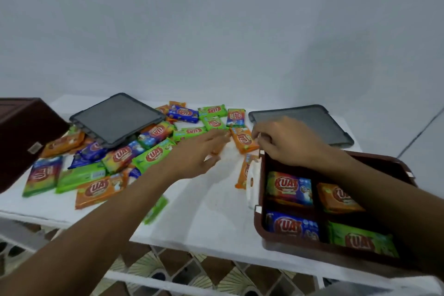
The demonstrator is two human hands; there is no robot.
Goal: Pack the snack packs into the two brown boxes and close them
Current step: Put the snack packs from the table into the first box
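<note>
Although motion blur softens both hands, we can see our left hand (pixel 197 154) stretched over the white surface (pixel 211 211), its fingers (pixel 217 136) straight and loose, holding nothing; their tips lie near a loose orange pack (pixel 243 139), and we cannot tell if they touch it. Our right hand (pixel 286 142) hangs above the far corner of the right brown box (pixel 259 221), with its fingers curled down at the right end of that same pack; the back of the hand hides the tips, so we cannot tell whether they pinch the pack or only meet it. This box stands open on the surface and shows four packs, each in its own compartment: a rainbow pack (pixel 289 187), a boxed orange pack (pixel 336 197), a blue pack (pixel 292 226) and a boxed green pack (pixel 362 240); our right forearm covers the right part of the box, and what lies under it is hidden. The left brown box (pixel 21 132) is cut off by the frame edge; we see only its outer side, not its inside. The snack packs (pixel 120 156) lie piled on the surface between the two boxes; a left grey lid (pixel 117 119) rests tilted on the pile and hides some of them; a right grey lid (pixel 319 122) lies behind the right box, partly behind our hand. A blurred green pack (pixel 156 209) at the near edge of the surface is too smeared to read.
</note>
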